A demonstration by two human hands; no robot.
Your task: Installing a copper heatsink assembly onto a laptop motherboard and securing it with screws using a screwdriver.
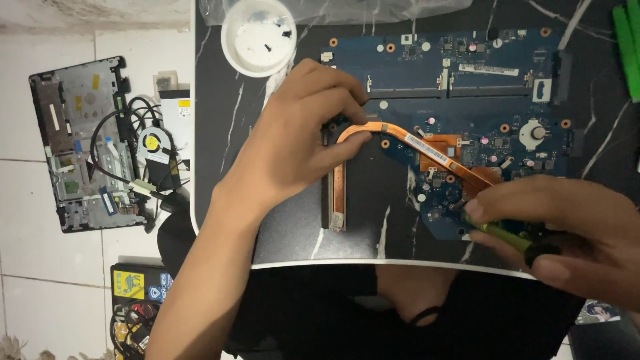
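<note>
Right hand (573, 233): nearest the camera, closed around a green-handled screwdriver (510, 237), tip set down on the circuit board (467, 87) by the copper pipe's lower right end.
Left hand (300, 140): fingers curled, pinching the bend of the copper pipe (400, 137).
Copper pipe: lies across the blue circuit board, curving down to a finned block at the board's left edge.
Circuit board: flat on the dark marbled tabletop (227, 120).
White dish (259, 37): on the tabletop above the left hand, a few small screws inside.
Laptop shell (83, 143): open on the tiled floor, well to the left, with a fan (155, 143) beside it.
</note>
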